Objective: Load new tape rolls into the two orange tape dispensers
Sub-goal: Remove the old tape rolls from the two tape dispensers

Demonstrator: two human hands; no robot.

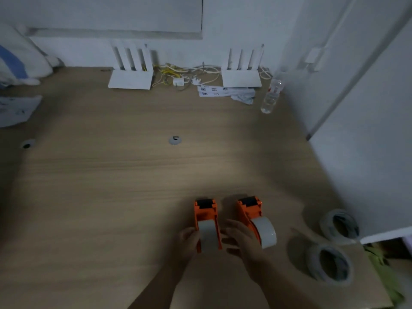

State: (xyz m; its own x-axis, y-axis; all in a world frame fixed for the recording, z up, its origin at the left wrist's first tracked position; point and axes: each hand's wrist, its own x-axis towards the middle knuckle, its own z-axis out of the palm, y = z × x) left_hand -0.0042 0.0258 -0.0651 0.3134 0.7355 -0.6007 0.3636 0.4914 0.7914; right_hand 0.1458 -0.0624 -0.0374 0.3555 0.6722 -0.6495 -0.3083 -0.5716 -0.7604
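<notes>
Down near the front edge of the wooden desk (pixel 111 175), two orange tape dispensers side by side, black cutter ends pointing away, each already carrying a pale roll. Left dispenser (pixel 206 216) with its roll (pixel 208 236) seated at the near end, clasped from both sides: left hand (pixel 189 241) pressed against the left flank, fingers curled onto the orange body; right hand (pixel 242 240) against the right flank, fingers bent inward and half spread, so a two-handed grip closed on this one dispenser. Right dispenser (pixel 249 211) untouched, just beside the right hand, angled slightly, its roll (pixel 265 234) jutting out toward the right. Further right, two loose tape rolls lying flat, one nearer (pixel 330 265), one farther (pixel 340 226) by the white cabinet (pixel 367 163). Far back against the wall, two white routers (pixel 131 70) and (pixel 242 70), a tangle of cables (pixel 185 74) between them, and a clear plastic bottle (pixel 272 94) at the right.
</notes>
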